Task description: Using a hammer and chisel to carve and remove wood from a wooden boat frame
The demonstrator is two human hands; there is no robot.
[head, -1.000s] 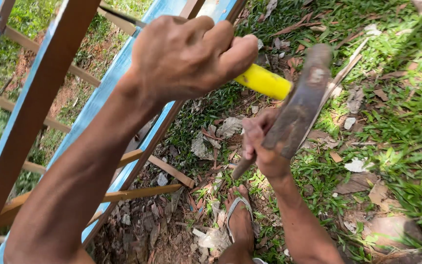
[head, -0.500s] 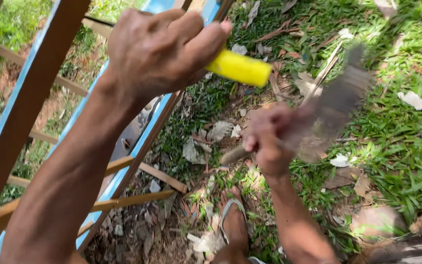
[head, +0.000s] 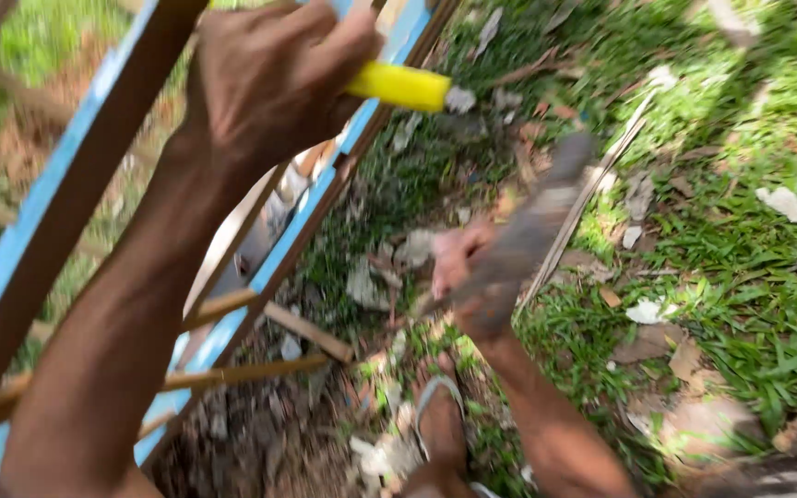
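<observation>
Head view looks down on a grassy ground [head: 740,277] strewn with dry leaves, pale scraps and bare dirt, which fills most of the right half. Across the left half slants a wooden frame [head: 66,212], its long rails brown on one face and light blue on the other, with thin cross slats [head: 232,373] running beneath it toward the dirt. The left arm rises from the bottom left corner, and the left hand [head: 269,78] sits at the top centre, in front of the frame's blue rail, closed in a tight fist around a yellow handle [head: 398,85]; only the yellow end sticks out to the right of the fingers, and whatever tip the tool has is hidden behind the hand. Lower and to the right, well apart from the left hand, the right hand [head: 472,277] is wrapped around the shaft of a hammer [head: 532,221], whose dark head is tilted up and to the right and heavily blurred, so its exact shape cannot be made out. The hammer head is below and to the right of the yellow handle, not touching it. Just beside it lies a thin pale stick [head: 592,189] on the grass. Near the bottom centre a foot in a sandal [head: 440,429] stands on the dirt.
</observation>
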